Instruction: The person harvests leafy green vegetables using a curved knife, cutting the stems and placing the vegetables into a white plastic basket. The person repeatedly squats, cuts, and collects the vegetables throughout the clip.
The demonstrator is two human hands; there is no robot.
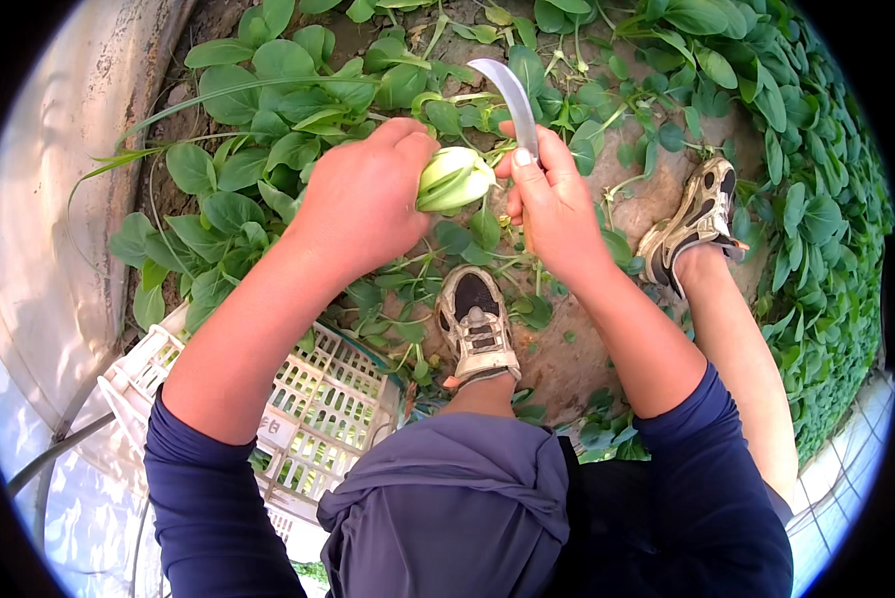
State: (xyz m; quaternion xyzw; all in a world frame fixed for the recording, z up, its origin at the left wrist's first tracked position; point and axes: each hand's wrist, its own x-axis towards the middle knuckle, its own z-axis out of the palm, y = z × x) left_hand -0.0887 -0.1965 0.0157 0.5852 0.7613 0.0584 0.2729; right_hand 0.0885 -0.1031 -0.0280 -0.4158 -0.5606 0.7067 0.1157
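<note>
My left hand [369, 194] is closed around a head of bok choy [455, 179], whose pale green base points to the right. Its leaves are mostly hidden by the hand. My right hand [556, 198] grips a small curved knife [518, 101], a sickle-shaped blade that points up and away from me. The thumb lies against the foot of the blade, and part of the handle shows below the fingers. The fingertips of this hand are close to the cut end of the bok choy, at some thin stems or leaf bits.
White slatted plastic crates [328, 396] stand at the lower left. Leafy plants [231, 179] grow at the left beside plastic sheeting [51, 179]; a dense bed [821, 261] lines the right. Loose leaves litter the soil [574, 359] around my shoes [481, 318].
</note>
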